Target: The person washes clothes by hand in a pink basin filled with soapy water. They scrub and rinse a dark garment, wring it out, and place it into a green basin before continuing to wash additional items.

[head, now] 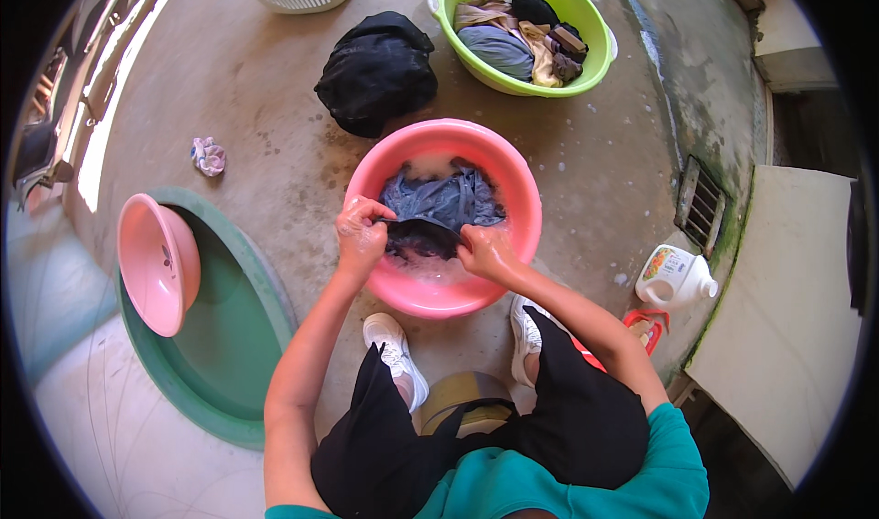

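A round pink plastic basin (453,304) stands on the floor before me, with sudsy water (434,165) in it. In the water lies a wet blue-grey garment (443,200), bunched up. My left hand (362,234) pinches one end of the garment's dark edge at the basin's left side. The other end is gripped by my right hand (486,250), so the edge is drawn out between them. Suds cling to my left hand. Below that edge, dark cloth (419,237) dips into the foam; whether it is the same garment I cannot tell.
Beyond the basin sit a black cloth bundle (376,73) and a lime-green tub (597,86) of clothes. Left are a green oval tub (233,354), a small pink basin (161,265) and a crumpled cloth (208,156). A white jug (674,277) lies near a drain grate (700,204) at right.
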`<action>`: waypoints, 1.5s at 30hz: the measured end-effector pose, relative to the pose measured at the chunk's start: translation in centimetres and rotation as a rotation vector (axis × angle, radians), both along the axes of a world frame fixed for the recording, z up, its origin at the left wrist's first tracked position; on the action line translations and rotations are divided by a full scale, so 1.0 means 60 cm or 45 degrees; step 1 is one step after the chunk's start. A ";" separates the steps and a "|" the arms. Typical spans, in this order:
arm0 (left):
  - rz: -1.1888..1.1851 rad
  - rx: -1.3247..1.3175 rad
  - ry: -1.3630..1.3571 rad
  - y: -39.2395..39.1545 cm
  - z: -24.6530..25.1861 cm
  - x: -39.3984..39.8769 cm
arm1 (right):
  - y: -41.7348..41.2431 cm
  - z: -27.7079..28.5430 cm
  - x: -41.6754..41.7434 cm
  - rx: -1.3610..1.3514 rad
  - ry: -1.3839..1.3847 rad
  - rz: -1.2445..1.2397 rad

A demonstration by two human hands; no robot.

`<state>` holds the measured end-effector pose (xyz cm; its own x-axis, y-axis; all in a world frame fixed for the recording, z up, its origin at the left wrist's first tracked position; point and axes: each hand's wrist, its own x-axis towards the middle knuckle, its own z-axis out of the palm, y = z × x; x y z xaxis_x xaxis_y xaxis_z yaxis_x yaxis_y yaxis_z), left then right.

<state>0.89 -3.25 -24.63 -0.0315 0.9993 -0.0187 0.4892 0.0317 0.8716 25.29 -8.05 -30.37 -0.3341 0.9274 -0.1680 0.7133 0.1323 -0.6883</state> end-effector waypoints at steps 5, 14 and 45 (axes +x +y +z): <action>0.075 0.232 0.287 0.001 0.012 -0.019 | 0.009 0.048 0.014 0.268 -0.068 -0.076; 0.092 -0.579 -0.448 -0.011 -0.008 -0.023 | 0.046 0.112 0.038 -0.002 0.416 -0.567; 0.054 -1.203 -1.302 0.048 -0.042 -0.013 | 0.142 0.096 0.106 -1.158 1.173 -0.185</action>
<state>0.13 -0.39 -27.16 0.3760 0.5939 -0.7113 -0.3604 0.8009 0.4782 31.64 0.49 -24.60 -0.5694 0.6402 -0.5157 -0.0977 -0.6756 -0.7308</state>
